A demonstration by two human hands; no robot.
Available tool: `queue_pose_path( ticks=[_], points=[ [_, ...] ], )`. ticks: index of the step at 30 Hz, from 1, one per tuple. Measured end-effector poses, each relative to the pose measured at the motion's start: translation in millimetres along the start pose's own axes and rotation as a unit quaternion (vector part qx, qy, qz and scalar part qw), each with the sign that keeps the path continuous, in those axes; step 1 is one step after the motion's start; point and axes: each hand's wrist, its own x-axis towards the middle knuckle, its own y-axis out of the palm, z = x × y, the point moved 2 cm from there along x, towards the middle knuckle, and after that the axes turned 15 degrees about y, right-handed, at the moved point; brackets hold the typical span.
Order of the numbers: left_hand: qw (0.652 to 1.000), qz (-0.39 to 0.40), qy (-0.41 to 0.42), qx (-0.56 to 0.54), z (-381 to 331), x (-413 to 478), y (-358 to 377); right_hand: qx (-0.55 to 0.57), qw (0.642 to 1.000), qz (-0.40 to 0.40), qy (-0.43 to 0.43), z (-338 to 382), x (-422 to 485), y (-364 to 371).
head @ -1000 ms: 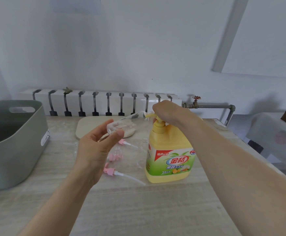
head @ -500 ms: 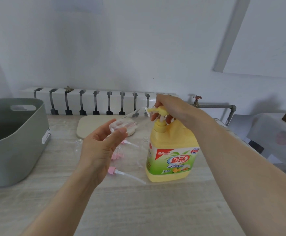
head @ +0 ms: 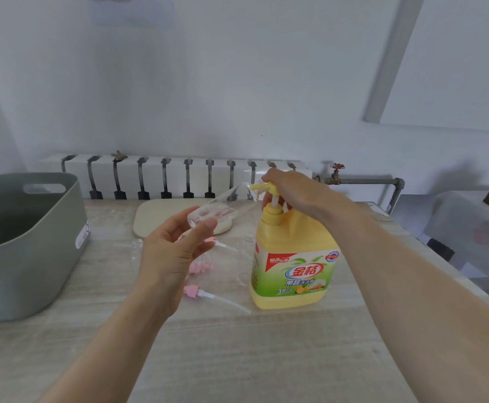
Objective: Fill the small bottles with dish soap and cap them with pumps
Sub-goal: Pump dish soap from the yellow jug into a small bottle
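Small bottle pinched in left fingers, mouth at soap pump.

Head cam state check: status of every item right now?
Dish soap bottle: upright on table.
Pump head: raised, gripped by right hand.
Small bottle: tilted, uncapped, held by left hand, mouth at pump head.
Pink pumps: loose, lying on table.
Grey tub: open top, inside dark.

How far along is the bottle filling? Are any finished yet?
Early. No capped bottle shows. In hand: the left hand holds a small bottle tilted to the nozzle of the dish soap bottle, whose pump the right hand grips. To do: pink pumps lie loose on the table beside other clear bottles.
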Motion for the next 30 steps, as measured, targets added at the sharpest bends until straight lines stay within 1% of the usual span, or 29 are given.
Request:
queue_pose_path(
  ticks=[6, 9, 11, 16, 19, 23, 26, 30],
  points=[
    [1.000, -0.009, -0.008, 0.003, -1.0, 0.8, -0.1, 0.053, 0.996, 0.069, -0.018, 5.7, -9.9, -7.8],
    [1.000, -0.009, -0.006, 0.001, -0.5, 0.7, 0.8, 0.075, 0.994, 0.080, -0.010, 7.5, -12.4, -8.3],
    [1.000, -0.011, -0.006, -0.005, -0.5, 0.7, 1.2, 0.084, 0.994, 0.073, 0.005, 9.9, -12.2, -7.0],
    [1.000, -0.008, -0.008, -0.013, 0.6, 1.5, 0.0, 0.031, 0.998, 0.049, 0.004, 15.3, -10.3, -5.8],
    [1.000, -0.004, -0.007, -0.011, 1.1, 1.5, -0.4, -0.027, 0.999, 0.040, -0.014, 16.8, -8.9, -6.2],
    [1.000, -0.006, -0.006, -0.020, 2.2, 1.2, -0.7, -0.058, 0.997, 0.048, -0.021, 18.0, -6.9, -3.4],
    [1.000, -0.006, -0.007, -0.027, 3.9, 1.5, -0.6, -0.095, 0.994, 0.040, -0.030, 18.8, -7.5, -3.1],
    [1.000, -0.005, -0.004, -0.025, 6.9, 1.8, -2.3, -0.103, 0.994, 0.027, -0.010, 17.4, -4.9, -1.2]
  ],
)
